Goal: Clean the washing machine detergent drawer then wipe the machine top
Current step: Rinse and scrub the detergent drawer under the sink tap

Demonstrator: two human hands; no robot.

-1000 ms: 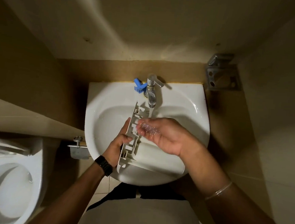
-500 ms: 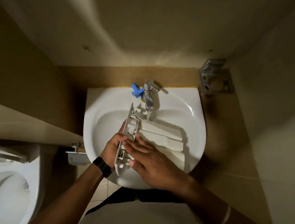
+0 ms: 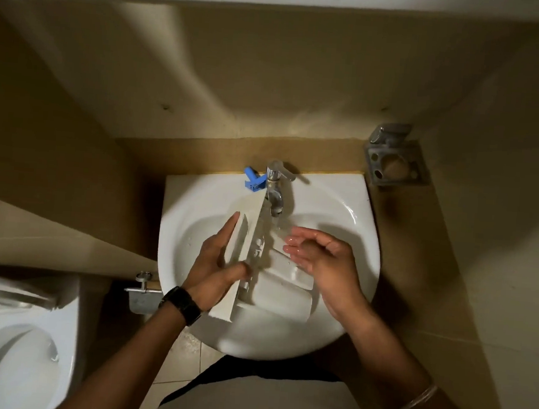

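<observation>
The white detergent drawer [image 3: 282, 294] lies in the white sink [image 3: 351, 217], its front panel standing on edge toward the left. My left hand [image 3: 216, 264] grips that front panel, fingers along its outer face and thumb on the inner side. My right hand [image 3: 320, 256], wet, hovers just right of the drawer's compartments with fingers apart and slightly curled, holding nothing. Water runs from the chrome tap [image 3: 276, 188] onto the drawer's upper end between my hands.
A small blue plastic piece [image 3: 253, 180] rests on the sink rim left of the tap. A metal holder [image 3: 394, 159] is fixed to the wall at the right. A toilet [image 3: 8, 354] stands at the lower left. A metal bracket [image 3: 140, 291] sits beside the sink.
My right hand has lifted off the drawer and moved up to the right, under the water. My left hand has shifted its grip higher on the front panel, and the drawer has turned.
</observation>
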